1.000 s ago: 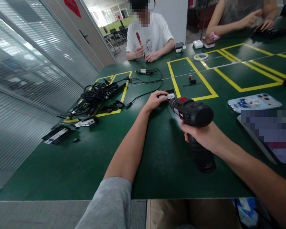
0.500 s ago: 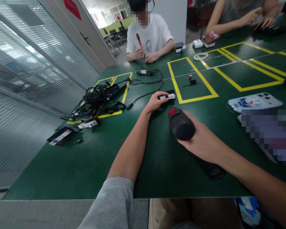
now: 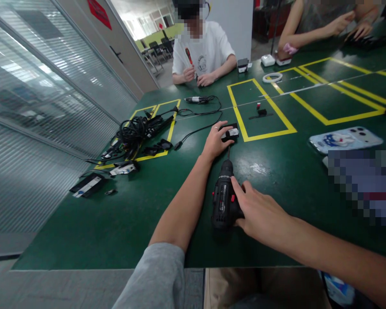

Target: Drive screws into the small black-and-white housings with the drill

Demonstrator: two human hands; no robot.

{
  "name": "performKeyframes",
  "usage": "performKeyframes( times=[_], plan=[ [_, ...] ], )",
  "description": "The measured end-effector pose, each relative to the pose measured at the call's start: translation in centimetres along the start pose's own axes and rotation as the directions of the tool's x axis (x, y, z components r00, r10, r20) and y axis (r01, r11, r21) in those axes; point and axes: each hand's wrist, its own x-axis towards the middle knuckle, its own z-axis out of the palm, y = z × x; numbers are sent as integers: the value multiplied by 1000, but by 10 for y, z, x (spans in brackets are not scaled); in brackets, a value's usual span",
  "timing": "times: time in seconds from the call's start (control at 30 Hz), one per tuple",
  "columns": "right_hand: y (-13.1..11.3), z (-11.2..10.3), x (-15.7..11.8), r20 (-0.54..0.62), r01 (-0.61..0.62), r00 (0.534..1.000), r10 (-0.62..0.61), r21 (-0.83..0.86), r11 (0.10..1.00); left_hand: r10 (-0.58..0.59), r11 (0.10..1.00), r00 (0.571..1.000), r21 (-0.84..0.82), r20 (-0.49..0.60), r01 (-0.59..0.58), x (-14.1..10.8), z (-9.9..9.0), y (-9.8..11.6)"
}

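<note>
My left hand (image 3: 216, 141) lies on the green table with thumb and fingers closed around a small black part with a white label (image 3: 233, 132). Just in front of that part is the tip of a long bit, fitted in a black cordless drill (image 3: 223, 199). My right hand (image 3: 260, 210) grips the drill from its right side, the index finger stretched along the body. The drill points away from me, low over the table, its handle mostly hidden by the hand. Whether the bit touches the part, I cannot tell.
At the left lie a heap of black cables (image 3: 133, 133), an opened black casing (image 3: 88, 184) and another labelled piece (image 3: 124, 168). A phone (image 3: 345, 139) is at the right. Small black bits (image 3: 262, 112) lie inside yellow tape (image 3: 270, 137). Across the table a person holds a screwdriver (image 3: 188, 56).
My right hand has turned and lowered the drill and moved it left, so its bit now points at the part. My left hand's fingers have shifted on the part.
</note>
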Motion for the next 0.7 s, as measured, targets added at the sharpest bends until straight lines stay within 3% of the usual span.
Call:
performKeyframes(
  times=[0.17, 0.2, 0.27, 0.33, 0.4, 0.47, 0.53, 0.63, 0.7],
  plan=[
    [-4, -19, -3, 85, 6, 996, -8, 23, 1000, 20, 1000, 1000, 15, -5, -20, 1, 3, -4],
    [-3, -26, 0, 63, 1, 998, -3, 27, 1000, 20, 1000, 1000, 13, -15, -20, 1, 4, -5],
    [4, -39, 14, -129, -12, 992, 16, 31, 999, 32, 999, 999, 11, -41, -31, 0, 6, -5],
    [17, -50, 39, -349, -8, 936, 37, 82, 997, 52, 999, 996, 14, -79, -51, 0, 6, -2],
    [32, -54, 71, -525, 40, 849, 63, 183, 982, 67, 998, 989, 21, -129, -64, 0, 5, 2],
    [45, -52, 102, -641, 92, 761, 105, 266, 960, 82, 997, 979, 25, -187, -79, 2, 2, 8],
    [53, -46, 127, -739, 142, 669, 86, 240, 960, 109, 994, 967, 23, -231, -107, 4, -1, 14],
    [58, -36, 150, -776, 294, 629, -44, 185, 938, 134, 990, 959, -7, -250, -141, 8, -5, 24],
    [61, -31, 160, -749, 320, 663, 11, 296, 900, 118, 991, 968, -27, -221, -127, 9, -6, 30]
  ],
)
